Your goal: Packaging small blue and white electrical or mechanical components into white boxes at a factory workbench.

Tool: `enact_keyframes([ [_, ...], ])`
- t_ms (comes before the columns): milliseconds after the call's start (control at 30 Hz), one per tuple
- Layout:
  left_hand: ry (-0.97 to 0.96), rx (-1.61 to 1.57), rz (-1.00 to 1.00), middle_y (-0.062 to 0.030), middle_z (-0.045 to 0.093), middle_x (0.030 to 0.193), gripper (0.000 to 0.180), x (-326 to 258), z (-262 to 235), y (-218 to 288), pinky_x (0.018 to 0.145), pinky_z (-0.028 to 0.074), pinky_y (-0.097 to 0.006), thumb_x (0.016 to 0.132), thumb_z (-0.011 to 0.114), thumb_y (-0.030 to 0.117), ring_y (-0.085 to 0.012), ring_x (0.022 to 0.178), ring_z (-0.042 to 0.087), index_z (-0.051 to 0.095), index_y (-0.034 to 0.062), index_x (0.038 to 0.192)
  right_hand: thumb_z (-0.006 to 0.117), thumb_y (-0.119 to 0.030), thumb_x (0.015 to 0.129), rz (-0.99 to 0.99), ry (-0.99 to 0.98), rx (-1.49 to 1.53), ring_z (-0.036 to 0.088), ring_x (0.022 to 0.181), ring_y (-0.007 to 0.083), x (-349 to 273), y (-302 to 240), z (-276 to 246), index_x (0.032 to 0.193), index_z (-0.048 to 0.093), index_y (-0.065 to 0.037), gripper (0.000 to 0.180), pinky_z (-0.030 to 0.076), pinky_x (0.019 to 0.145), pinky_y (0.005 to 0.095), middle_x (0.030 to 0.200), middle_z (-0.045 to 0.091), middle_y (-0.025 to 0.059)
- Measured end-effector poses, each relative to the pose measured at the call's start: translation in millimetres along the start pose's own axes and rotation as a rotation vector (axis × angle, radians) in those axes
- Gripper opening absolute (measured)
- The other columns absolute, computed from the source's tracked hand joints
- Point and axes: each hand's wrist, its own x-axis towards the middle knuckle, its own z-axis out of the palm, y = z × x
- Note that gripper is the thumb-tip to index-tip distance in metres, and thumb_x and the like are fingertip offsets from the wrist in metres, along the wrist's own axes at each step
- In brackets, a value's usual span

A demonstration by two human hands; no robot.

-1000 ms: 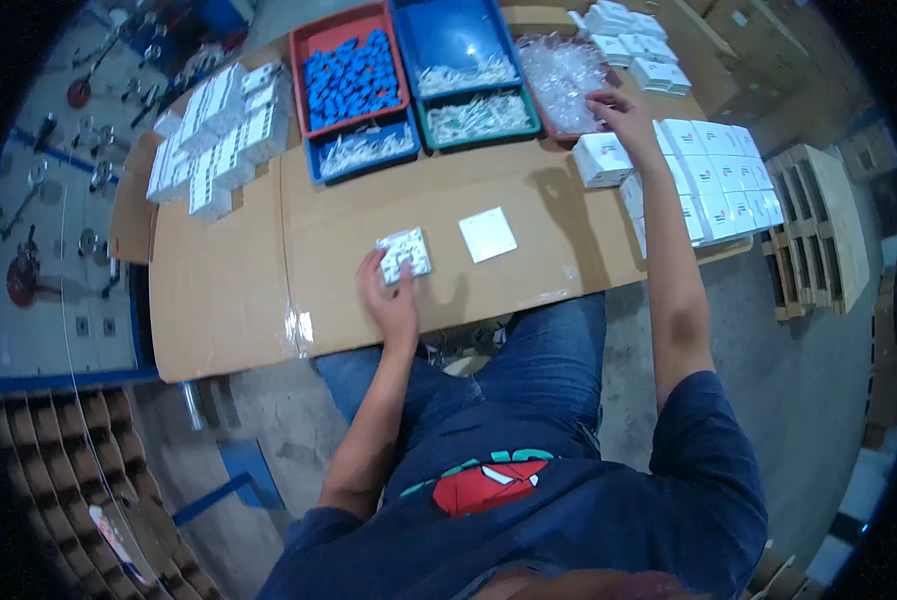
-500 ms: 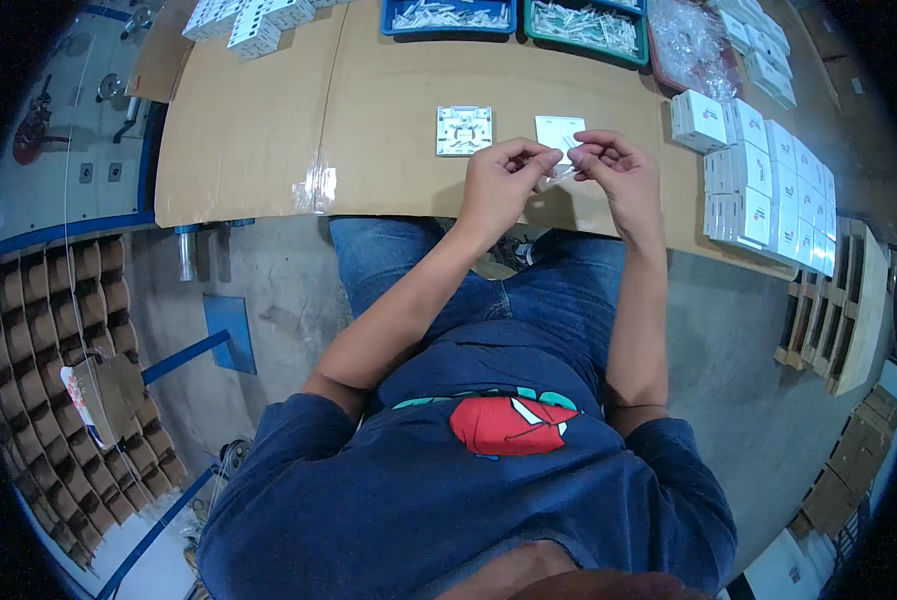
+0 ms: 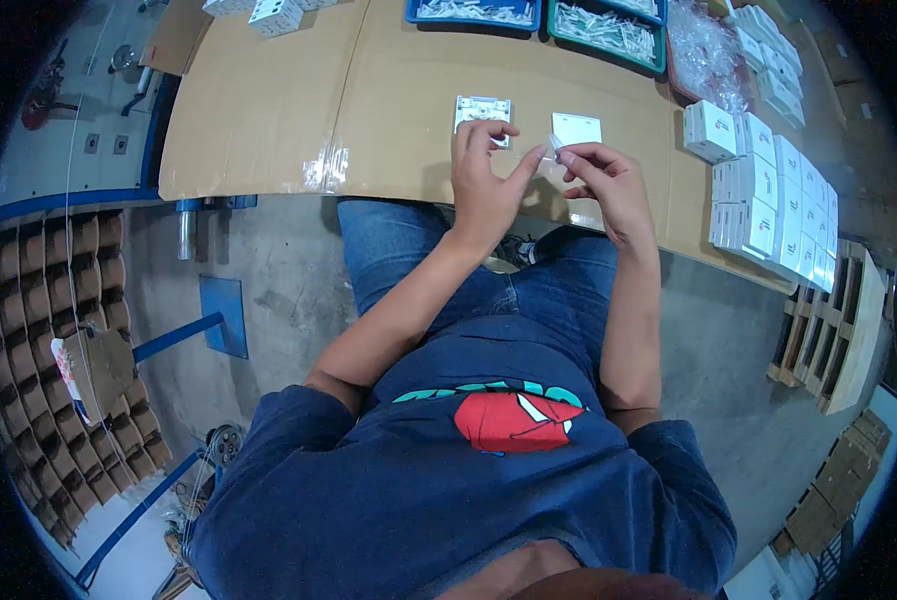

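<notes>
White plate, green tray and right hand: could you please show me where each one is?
White plate (image 3: 580, 127): head view, on its flat upper face.
Green tray (image 3: 598, 50): head view, on its near wall.
Right hand (image 3: 613, 190): head view, on the middle of the hand.

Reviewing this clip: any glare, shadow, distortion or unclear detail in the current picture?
Head view: bright glare on the tape; a soft shadow on the cardboard between the left hand and right hand; the brown grid at left curves, and the corners go black. Also in the head view, the clear item at the right fingertips is too small to make out.
</notes>
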Motion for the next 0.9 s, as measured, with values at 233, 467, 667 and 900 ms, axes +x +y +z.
enact_keyframes([
  [233, -0.294, -0.205, -0.112, -0.0071, 0.069, 0.087, 0.016, -7.0, -3.9, -5.3, 0.071, 0.053, -0.028, 0.093, 0.073, 0.013, -0.0125, 0.077, 0.066, 0.070, -0.0010, 0.100, 0.073, -0.013, 0.093, -0.125, 0.095, -0.078, 0.062, 0.075, 0.0057, -3.2, 8.7, 21.3, 0.106, 0.075, -0.002, 0.017, 0.056, 0.065, 0.0238, 0.085, 0.069, 0.0005],
  [467, -0.327, -0.250, -0.264, -0.0109, 0.070, 0.088, 0.022, -8.4, -6.5, -9.3, 0.065, 0.053, -0.030, 0.095, 0.071, 0.019, -0.0176, 0.073, 0.068, 0.070, -0.0022, 0.098, 0.075, -0.014, 0.092, -0.133, 0.101, -0.156, 0.061, 0.072, 0.0054, -4.2, 8.4, 20.5, 0.101, 0.077, -0.002, 0.016, 0.055, 0.064, 0.0230, 0.081, 0.069, 0.0004],
  [667, -0.394, -0.246, -0.309, -0.0108, 0.070, 0.088, 0.022, -8.1, -10.1, -13.3, 0.065, 0.053, -0.031, 0.095, 0.070, 0.020, -0.0180, 0.073, 0.068, 0.071, -0.0017, 0.099, 0.074, -0.014, 0.092, -0.113, 0.048, -0.196, 0.061, 0.069, 0.0058, -5.7, 10.7, 18.6, 0.097, 0.075, -0.001, 0.015, 0.050, 0.062, 0.0212, 0.078, 0.068, 0.0000],
  [900, -0.450, -0.102, -0.188, -0.0081, 0.069, 0.083, 0.017, -6.5, -10.6, -15.4, 0.065, 0.051, -0.028, 0.093, 0.071, 0.016, -0.0128, 0.072, 0.064, 0.070, -0.0015, 0.095, 0.071, -0.010, 0.092, -0.167, 0.147, -0.304, 0.059, 0.066, 0.0045, -3.7, 19.5, 17.5, 0.095, 0.073, 0.002, 0.012, 0.048, 0.060, 0.0224, 0.078, 0.068, 0.0008],
])
